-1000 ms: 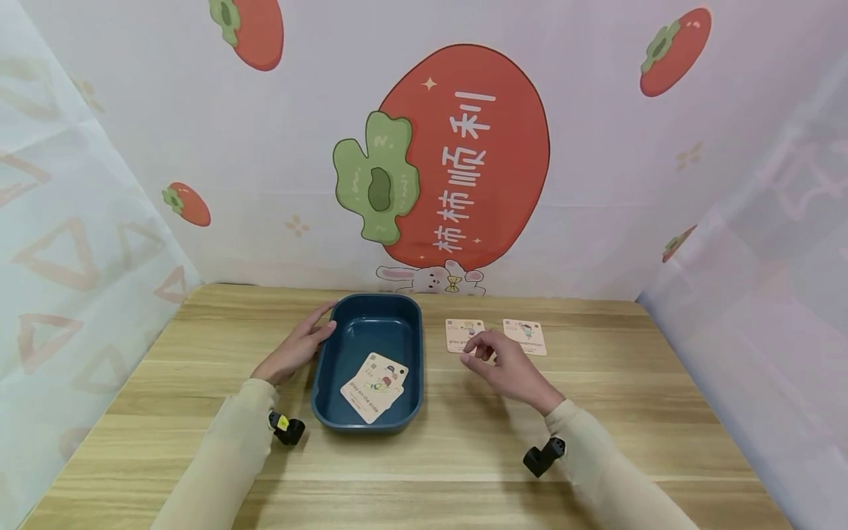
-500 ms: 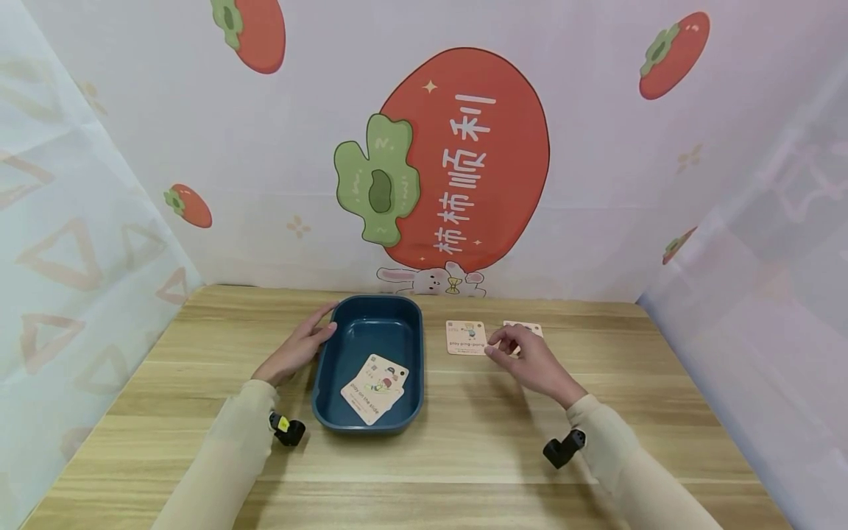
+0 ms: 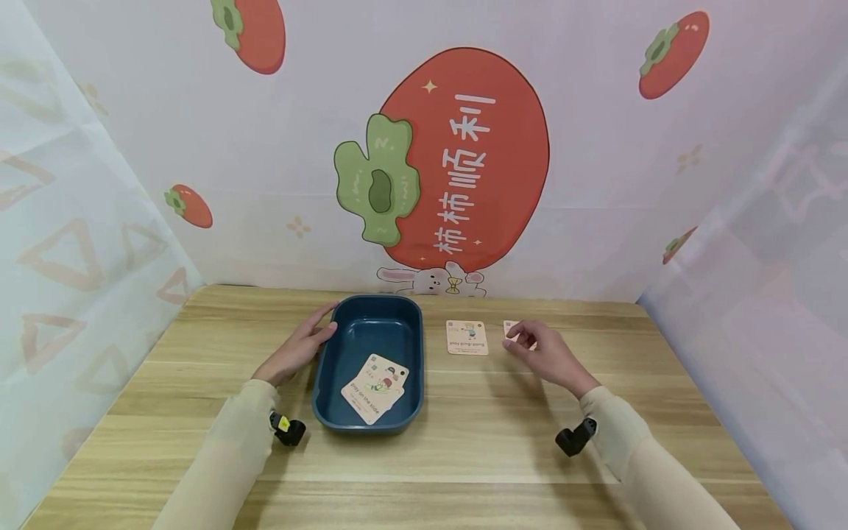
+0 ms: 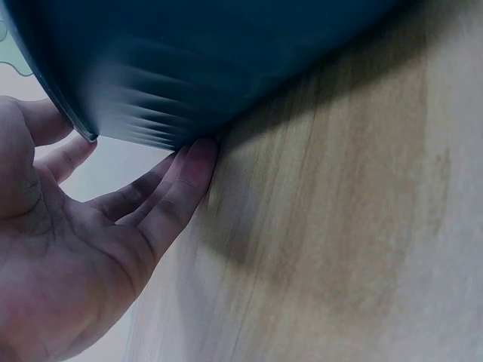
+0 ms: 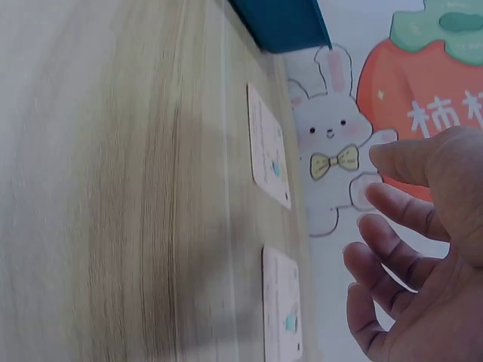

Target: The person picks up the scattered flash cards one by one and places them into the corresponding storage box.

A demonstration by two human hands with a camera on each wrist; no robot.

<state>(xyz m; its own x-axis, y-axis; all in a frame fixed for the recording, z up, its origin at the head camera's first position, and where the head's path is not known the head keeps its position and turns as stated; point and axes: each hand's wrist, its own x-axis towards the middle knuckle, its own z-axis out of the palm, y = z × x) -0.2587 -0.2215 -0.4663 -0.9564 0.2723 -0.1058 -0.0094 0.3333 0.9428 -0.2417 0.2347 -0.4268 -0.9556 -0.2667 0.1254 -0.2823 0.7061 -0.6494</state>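
Observation:
My left hand (image 3: 301,344) holds the left side of a dark blue tray (image 3: 416,346). In the left wrist view its thumb (image 4: 47,121) reaches over the rim, while other fingers lie along the outer wall near the table. Inside the tray is a small stack of cards, a "play on the slide" card (image 3: 375,390) on top. My right hand (image 3: 543,357), fingers loosely bent, hovers over the right-hand card (image 3: 510,327) and partly hides it from the head camera. The right wrist view shows nothing in its grasp, with that card (image 5: 281,302) flat on the table.
Between the tray and the right hand lies a "play ping-pong" card (image 3: 467,338) on the wooden table (image 3: 464,456). A persimmon-print cloth (image 3: 583,221) hangs behind the table, and pale cloth walls stand on both sides.
My right hand has moved right, from the ping-pong card to above the right-hand card, uncovering the ping-pong card. The left hand and the tray have stayed in place.

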